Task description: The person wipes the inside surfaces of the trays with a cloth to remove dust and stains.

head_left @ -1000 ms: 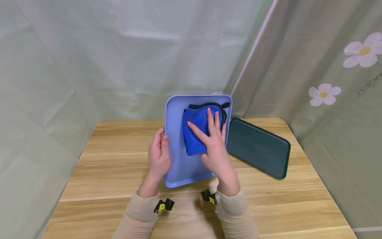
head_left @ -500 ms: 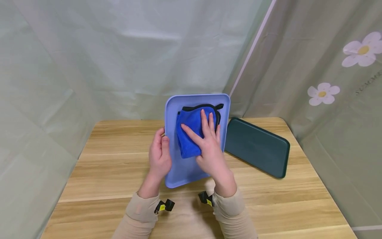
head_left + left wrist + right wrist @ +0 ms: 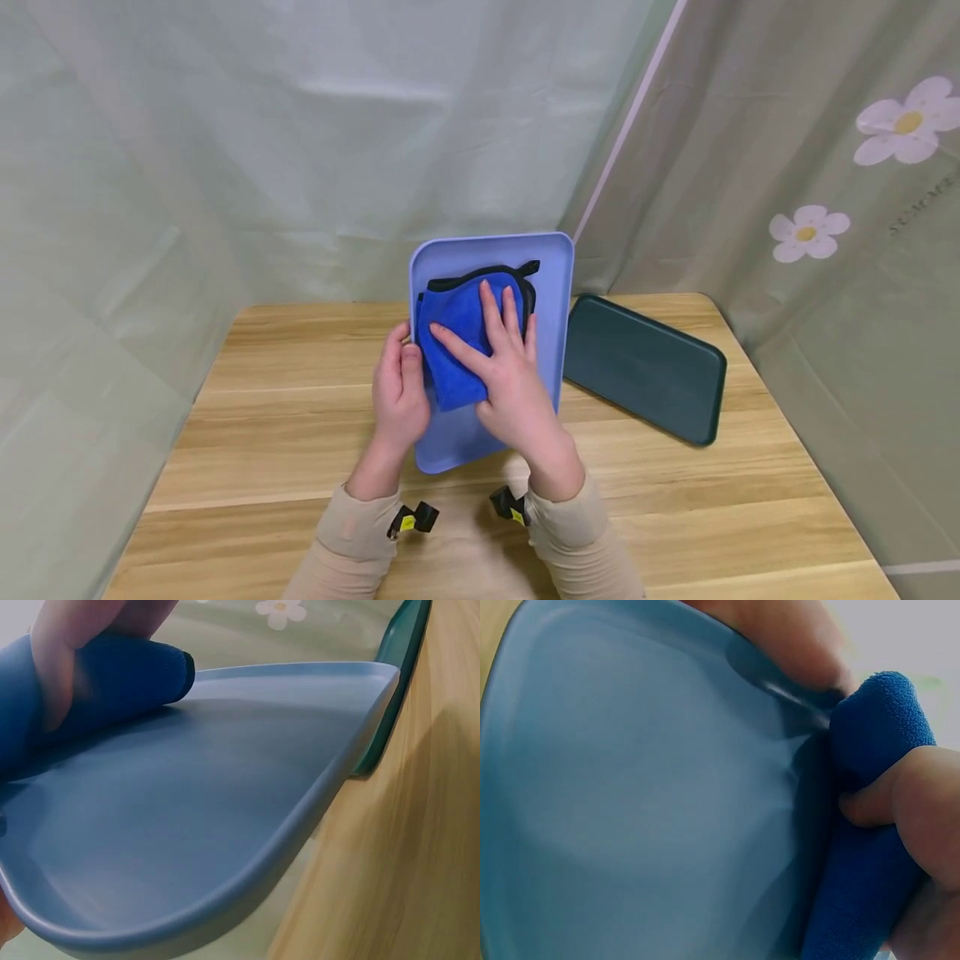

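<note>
A light blue rectangular tray [image 3: 551, 333] is held tilted up above the table, its inner face toward me. My left hand [image 3: 400, 392] grips its left rim, thumb on the front and fingers behind. Spread and fairly straight, the fingers of my right hand [image 3: 510, 379] press a folded blue cloth [image 3: 457, 317] with black edging against the tray's inner face. The cloth lies close to the left rim, near my left thumb. In the right wrist view, the right thumb [image 3: 870, 806] touches the side of the cloth [image 3: 862, 885].
A dark green tray [image 3: 645, 367] lies flat on the wooden table [image 3: 262, 433], right of the blue one. Behind the table hang pale curtains [image 3: 375, 150], with printed white flowers at the right. Small black cameras [image 3: 415, 518] sit at both wrists.
My right hand has slid the cloth leftward and slightly down across the tray, toward the left rim. The left hand keeps its grip, and the tray has barely shifted.
</note>
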{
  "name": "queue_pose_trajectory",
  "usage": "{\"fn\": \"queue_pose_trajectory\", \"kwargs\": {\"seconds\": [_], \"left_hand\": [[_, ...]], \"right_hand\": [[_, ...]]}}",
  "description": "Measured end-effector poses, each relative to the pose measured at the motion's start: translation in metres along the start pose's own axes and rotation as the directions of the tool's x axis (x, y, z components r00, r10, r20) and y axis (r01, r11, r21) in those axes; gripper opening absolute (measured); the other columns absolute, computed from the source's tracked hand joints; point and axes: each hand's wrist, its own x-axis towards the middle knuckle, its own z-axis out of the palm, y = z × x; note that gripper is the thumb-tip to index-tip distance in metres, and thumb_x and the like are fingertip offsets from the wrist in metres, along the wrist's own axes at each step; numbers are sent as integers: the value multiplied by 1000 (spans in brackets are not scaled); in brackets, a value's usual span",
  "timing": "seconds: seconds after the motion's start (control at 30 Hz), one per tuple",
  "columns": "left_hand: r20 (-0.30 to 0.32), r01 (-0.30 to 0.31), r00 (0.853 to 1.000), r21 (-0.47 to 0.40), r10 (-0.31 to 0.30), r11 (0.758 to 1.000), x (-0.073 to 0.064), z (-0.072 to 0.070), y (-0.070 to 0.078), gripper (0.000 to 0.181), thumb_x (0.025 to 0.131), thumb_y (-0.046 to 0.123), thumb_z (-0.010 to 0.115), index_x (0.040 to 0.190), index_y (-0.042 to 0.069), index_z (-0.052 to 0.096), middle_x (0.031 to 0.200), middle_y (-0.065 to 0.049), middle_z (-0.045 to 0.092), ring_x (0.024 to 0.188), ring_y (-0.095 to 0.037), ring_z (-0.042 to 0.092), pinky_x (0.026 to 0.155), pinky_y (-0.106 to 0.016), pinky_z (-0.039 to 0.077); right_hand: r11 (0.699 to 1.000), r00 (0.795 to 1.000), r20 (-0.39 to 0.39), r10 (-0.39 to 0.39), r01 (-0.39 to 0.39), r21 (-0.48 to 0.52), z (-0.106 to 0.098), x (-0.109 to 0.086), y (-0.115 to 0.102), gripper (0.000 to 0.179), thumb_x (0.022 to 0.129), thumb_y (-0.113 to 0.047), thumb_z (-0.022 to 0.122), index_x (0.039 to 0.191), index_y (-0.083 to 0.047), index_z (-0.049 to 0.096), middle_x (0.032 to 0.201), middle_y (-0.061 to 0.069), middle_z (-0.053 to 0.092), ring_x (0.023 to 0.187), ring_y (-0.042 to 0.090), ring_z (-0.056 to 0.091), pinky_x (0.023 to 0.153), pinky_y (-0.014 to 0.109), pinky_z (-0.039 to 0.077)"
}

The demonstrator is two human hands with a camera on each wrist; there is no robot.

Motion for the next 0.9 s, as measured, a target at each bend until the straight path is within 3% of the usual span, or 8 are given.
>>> {"fn": "queue_pose_trajectory", "kwargs": {"seconds": [0.13, 0.33, 0.9], "left_hand": [[2, 6, 1000, -11, -6, 1000, -1, -1, -1, 32, 116, 4, 37, 136, -13, 55, 103, -25, 68, 94, -9, 64, 83, -21, 52], [-1, 14, 1000, -20, -14, 1000, 0, 0, 0, 32, 115, 3, 37, 135, -13, 55, 117, -28, 67, 101, -9, 65, 87, -22, 53], [-40, 31, 999, 32, -30, 999, 1, 0, 0, 31, 115, 3, 40, 134, -13, 58, 119, -28, 69, 106, -9, 65, 91, -21, 52]], "right_hand": [[1000, 1000, 6, -19, 19, 3, 2, 0, -2, 113, 58, 26, 62, 157, -30, 57, 180, 11, -4, 162, 43, -9, 117, 82, 2], [1000, 1000, 11, -22, 22, 16, 2, 0, -2, 113, 59, 25, 62, 157, -30, 56, 180, 11, -6, 162, 43, -11, 118, 81, -1], [1000, 999, 36, 3, -2, -26, 0, 0, 1, 117, 59, 25, 64, 159, -35, 54, 180, 6, -6, 163, 38, -11, 120, 79, 0]]}}
